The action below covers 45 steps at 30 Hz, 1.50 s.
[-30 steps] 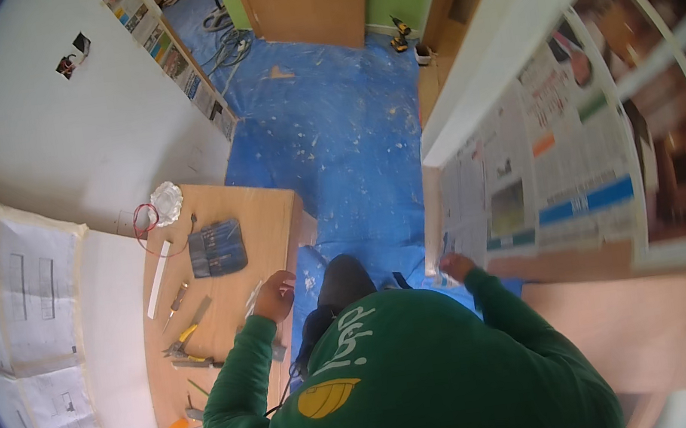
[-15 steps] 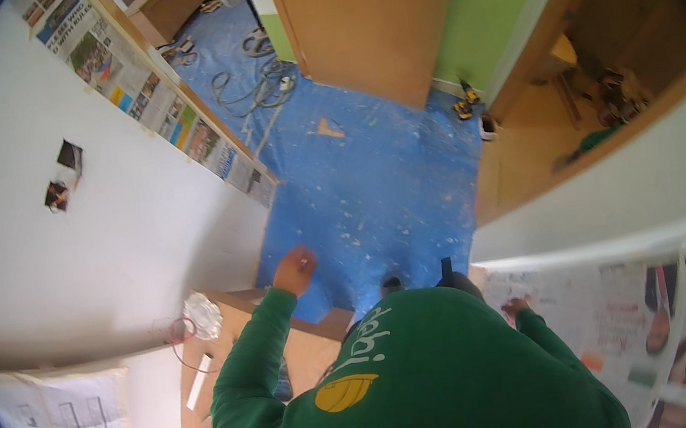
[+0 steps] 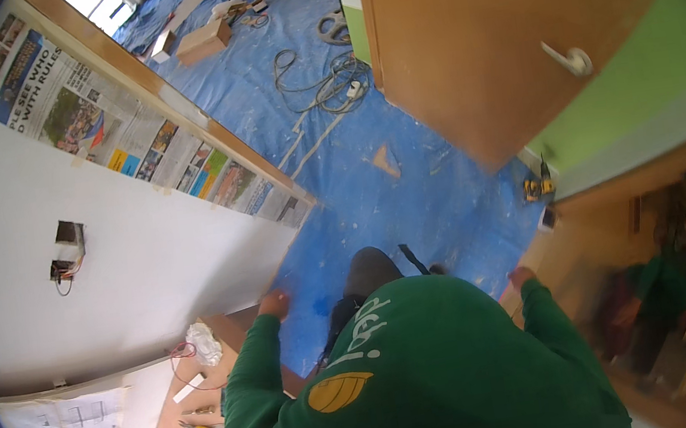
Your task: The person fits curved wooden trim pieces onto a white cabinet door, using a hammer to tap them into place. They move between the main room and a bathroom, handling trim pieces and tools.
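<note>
Two hands hang empty in green sleeves: my left hand (image 3: 273,304) loosely curled above the wooden desk (image 3: 223,344), nearest a crumpled white rag (image 3: 203,343), soft, light, easily pinched anywhere; my right hand (image 3: 521,277) looks relaxed, blurred.

The left hand (image 3: 273,304) hangs just beside the white wall (image 3: 150,265), above the wooden bench (image 3: 229,333). The right hand (image 3: 522,277) hangs near a wooden surface (image 3: 596,224). Between them, blue floor sheeting (image 3: 411,205) lies open; cables (image 3: 318,87) lie farther off.
</note>
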Each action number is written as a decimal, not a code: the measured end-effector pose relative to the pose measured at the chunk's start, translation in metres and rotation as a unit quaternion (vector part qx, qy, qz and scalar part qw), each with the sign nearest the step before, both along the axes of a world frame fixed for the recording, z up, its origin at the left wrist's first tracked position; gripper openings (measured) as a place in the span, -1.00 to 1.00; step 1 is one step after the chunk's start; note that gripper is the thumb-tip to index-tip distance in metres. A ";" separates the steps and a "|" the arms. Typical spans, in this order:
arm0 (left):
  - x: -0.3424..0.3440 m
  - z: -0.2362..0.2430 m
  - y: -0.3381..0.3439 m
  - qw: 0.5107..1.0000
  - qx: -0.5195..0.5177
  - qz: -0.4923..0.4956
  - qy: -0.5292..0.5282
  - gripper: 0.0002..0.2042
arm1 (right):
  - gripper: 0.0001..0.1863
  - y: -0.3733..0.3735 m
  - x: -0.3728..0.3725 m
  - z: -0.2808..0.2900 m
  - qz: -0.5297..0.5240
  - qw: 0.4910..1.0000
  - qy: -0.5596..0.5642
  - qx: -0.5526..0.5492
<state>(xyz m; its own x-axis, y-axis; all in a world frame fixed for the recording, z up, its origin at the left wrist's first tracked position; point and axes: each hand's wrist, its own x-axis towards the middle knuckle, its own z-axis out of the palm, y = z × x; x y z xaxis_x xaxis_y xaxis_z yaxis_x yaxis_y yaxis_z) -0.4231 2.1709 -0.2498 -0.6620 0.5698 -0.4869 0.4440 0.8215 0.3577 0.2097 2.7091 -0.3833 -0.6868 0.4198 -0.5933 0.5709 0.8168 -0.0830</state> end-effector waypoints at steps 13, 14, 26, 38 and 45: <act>-0.246 -0.003 0.357 0.953 0.244 0.097 -0.148 -0.71 | -0.73 0.290 -0.371 0.043 -0.306 0.944 0.030 -0.123; -0.264 0.026 0.374 0.973 0.201 0.069 -0.095 -0.61 | -0.74 0.266 -0.410 0.054 -0.417 0.871 0.083 -0.245; -0.506 0.023 0.559 0.826 0.341 0.379 -0.240 -0.68 | -0.74 0.417 -0.756 0.056 -0.098 0.963 -0.127 -0.219; -0.678 -0.120 0.400 0.912 -0.036 0.407 -0.031 -0.68 | -0.74 0.556 -1.432 0.133 -0.169 0.902 0.116 -0.379; -0.868 -0.151 0.369 0.980 -0.123 0.154 0.026 -0.73 | -0.78 0.584 -1.578 0.087 -0.065 0.951 0.158 -0.257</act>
